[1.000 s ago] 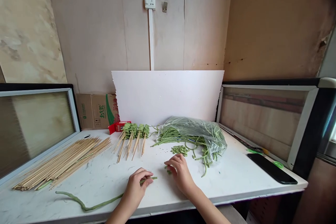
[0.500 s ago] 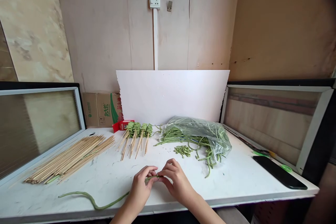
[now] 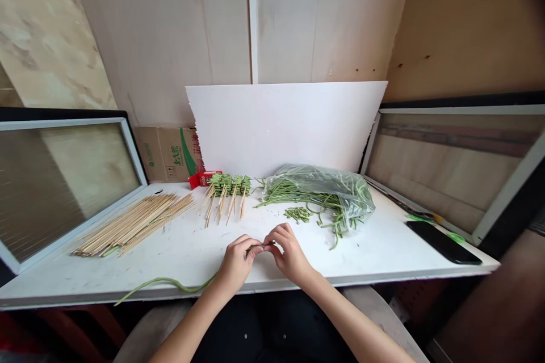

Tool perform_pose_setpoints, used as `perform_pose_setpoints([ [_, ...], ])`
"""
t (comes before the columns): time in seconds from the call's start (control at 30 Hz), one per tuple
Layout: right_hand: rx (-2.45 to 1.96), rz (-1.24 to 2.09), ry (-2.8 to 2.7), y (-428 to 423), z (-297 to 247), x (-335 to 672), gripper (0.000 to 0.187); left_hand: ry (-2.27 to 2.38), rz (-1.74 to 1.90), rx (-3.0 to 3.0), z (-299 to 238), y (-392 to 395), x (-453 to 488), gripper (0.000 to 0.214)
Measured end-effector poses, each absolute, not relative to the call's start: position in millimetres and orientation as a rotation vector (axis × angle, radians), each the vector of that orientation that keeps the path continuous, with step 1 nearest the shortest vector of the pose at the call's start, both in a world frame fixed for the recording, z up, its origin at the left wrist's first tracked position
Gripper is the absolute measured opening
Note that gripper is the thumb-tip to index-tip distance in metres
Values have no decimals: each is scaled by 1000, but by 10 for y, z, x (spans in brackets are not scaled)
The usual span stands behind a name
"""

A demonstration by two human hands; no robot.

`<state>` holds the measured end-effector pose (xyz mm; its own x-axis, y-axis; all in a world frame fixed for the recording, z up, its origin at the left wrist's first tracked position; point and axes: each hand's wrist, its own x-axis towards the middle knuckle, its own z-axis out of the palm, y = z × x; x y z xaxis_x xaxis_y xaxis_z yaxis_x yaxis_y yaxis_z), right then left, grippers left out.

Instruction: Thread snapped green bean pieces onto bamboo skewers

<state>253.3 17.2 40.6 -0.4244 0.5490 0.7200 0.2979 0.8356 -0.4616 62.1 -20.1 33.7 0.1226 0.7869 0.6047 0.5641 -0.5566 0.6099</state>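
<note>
My left hand (image 3: 235, 261) and my right hand (image 3: 289, 252) meet near the front edge of the white marble table (image 3: 383, 249), both pinching the end of a long green bean (image 3: 170, 283). The bean trails left from my left hand and curves along the table's front edge. A small heap of cut bean pieces (image 3: 298, 214) lies just beyond my right hand. Behind that heap, a clear plastic bag of long beans (image 3: 319, 190) spills open.
A pile of bamboo skewers (image 3: 134, 224) lies at the left. Several skewers threaded with bean pieces (image 3: 226, 193) sit at the back, by a red packet (image 3: 202, 177) and a cardboard box (image 3: 168, 153). A black phone (image 3: 443, 242) lies at the right. A white board (image 3: 281, 125) leans on the wall.
My right hand has come left to join the left hand on the bean's end. The camera has tilted down and pulled back, so my lap now shows.
</note>
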Motion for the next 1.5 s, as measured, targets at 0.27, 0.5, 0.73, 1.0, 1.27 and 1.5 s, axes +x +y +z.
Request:
perform_pose_setpoints([
  [0.27,-638,406,-2009,139,244,2441,37,1276,1303,2306,221,-183,529,27],
  [0.5,-599,555,-1960,96,292,2425,31,1216,1214,2367,292,-186,484,30],
  [0.73,-748,544,-1826,193,292,2475,6,1422,1188,2358,429,-118,283,23],
  [1.0,-877,484,-1897,314,187,2519,12,1936,1330,2869,1044,-170,-572,23],
  [1.27,-1144,307,-1868,621,273,2787,11,1789,1241,3071,1257,-10,-579,26],
  [1.5,-1222,275,-1806,850,205,3013,5,1562,831,3265,1354,288,-120,35],
])
